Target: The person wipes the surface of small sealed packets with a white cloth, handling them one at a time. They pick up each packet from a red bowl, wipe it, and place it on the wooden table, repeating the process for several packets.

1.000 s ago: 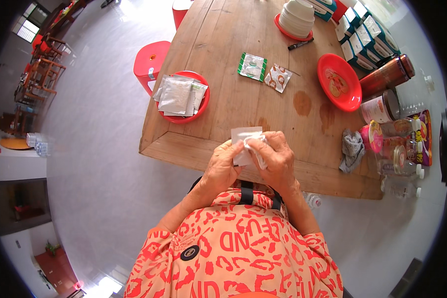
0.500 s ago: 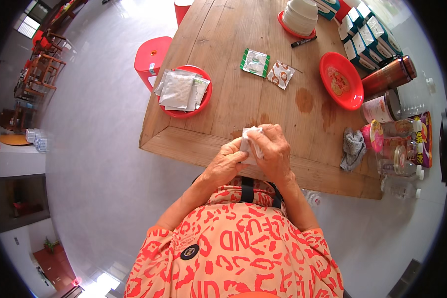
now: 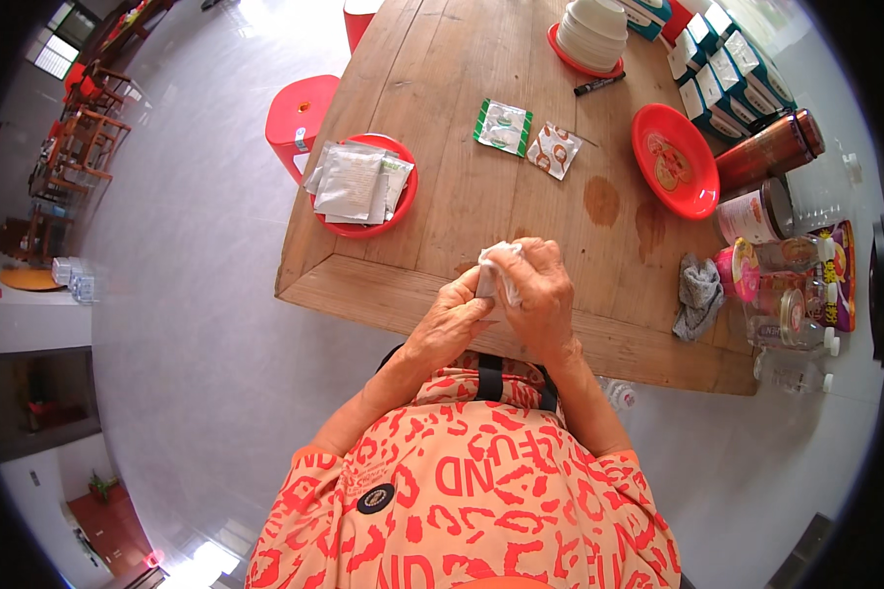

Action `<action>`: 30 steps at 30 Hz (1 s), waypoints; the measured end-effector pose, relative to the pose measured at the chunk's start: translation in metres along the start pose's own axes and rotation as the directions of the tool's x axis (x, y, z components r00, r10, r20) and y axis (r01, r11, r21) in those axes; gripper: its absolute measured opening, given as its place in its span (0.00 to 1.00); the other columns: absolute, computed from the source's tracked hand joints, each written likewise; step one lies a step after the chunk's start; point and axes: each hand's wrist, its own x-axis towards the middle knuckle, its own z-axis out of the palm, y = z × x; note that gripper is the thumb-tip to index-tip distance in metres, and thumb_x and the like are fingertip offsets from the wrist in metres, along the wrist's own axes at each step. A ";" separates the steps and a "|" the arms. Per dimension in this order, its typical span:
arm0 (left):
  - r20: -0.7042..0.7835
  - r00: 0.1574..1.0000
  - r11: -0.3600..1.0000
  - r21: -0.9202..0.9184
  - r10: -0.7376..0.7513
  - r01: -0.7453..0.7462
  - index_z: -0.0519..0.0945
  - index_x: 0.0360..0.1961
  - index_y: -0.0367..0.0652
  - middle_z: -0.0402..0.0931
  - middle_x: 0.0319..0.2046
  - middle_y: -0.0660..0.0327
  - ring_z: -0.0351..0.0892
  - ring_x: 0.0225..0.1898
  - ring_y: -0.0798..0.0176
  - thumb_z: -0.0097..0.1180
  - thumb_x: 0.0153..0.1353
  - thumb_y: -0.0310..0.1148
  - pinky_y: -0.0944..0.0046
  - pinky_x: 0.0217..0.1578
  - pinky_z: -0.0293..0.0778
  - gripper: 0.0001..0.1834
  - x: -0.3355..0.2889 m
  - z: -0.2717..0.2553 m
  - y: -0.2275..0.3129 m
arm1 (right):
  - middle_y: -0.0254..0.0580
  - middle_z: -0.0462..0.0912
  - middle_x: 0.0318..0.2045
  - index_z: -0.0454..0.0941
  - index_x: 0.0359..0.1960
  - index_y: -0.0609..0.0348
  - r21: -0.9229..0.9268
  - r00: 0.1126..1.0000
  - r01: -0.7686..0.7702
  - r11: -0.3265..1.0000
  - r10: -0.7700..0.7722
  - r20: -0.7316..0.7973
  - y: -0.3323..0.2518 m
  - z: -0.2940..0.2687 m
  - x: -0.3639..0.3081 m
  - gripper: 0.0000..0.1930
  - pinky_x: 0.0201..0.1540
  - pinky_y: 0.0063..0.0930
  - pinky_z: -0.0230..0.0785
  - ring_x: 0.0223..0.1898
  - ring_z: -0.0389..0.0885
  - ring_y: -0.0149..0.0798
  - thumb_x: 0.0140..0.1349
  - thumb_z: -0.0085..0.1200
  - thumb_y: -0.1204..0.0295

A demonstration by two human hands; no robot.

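Note:
Close together over the near edge of the table, both of my hands are closed. My left hand (image 3: pixel 449 319) pinches a small pale packet (image 3: pixel 484 284) between thumb and fingers. A crumpled white tissue (image 3: pixel 502 254) is bunched in my right hand (image 3: pixel 542 294) and pressed against the packet; the fingers hide much of both. Farther out on the wood lie a green-and-white sachet (image 3: pixel 503 128) and a brown-patterned white sachet (image 3: pixel 554 150). To the left, several silvery packets (image 3: pixel 348 182) are heaped in a red plastic dish (image 3: pixel 368 231).
The wooden table (image 3: pixel 442 196) carries a red oval plate (image 3: pixel 675 162), a stack of white bowls (image 3: pixel 596 34), a black marker (image 3: pixel 599 84) and a grey cloth (image 3: pixel 698 297). Clear bottles (image 3: pixel 794 371) and tissue packs (image 3: pixel 732 88) line the right side. A red stool (image 3: pixel 303 113) stands at the left.
My right hand has shifted slightly upward with the tissue, which sits higher over the packet. My left hand stays nearly in place. The sachets and dishes are unmoved.

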 end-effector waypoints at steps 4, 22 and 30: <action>0.000 0.999 0.999 0.043 0.032 -0.032 0.60 0.68 0.40 0.70 0.57 0.61 0.74 0.55 0.67 0.46 0.67 0.21 0.64 0.56 0.73 0.27 0.001 0.007 0.004 | 0.38 0.79 0.37 0.82 0.37 0.52 -0.076 1.000 -0.027 0.997 0.026 -0.009 0.004 0.001 0.006 0.15 0.32 0.35 0.75 0.38 0.76 0.43 0.45 0.61 0.76; -0.056 0.995 0.995 -0.062 0.079 -0.082 0.64 0.63 0.35 0.72 0.56 0.56 0.74 0.56 0.64 0.46 0.66 0.20 0.60 0.59 0.71 0.24 0.010 0.017 0.008 | 0.47 0.76 0.39 0.79 0.47 0.57 -0.174 0.988 -0.133 0.976 0.118 -0.094 0.015 -0.004 -0.019 0.22 0.41 0.41 0.73 0.41 0.76 0.50 0.46 0.61 0.79; -0.019 0.995 0.992 -0.078 0.102 -0.103 0.67 0.61 0.35 0.74 0.54 0.55 0.77 0.54 0.63 0.46 0.68 0.22 0.62 0.56 0.74 0.20 0.013 0.008 0.008 | 0.42 0.79 0.38 0.81 0.41 0.55 -0.006 0.999 0.034 0.999 -0.034 -0.032 -0.005 -0.001 -0.008 0.18 0.36 0.38 0.75 0.38 0.77 0.47 0.43 0.60 0.77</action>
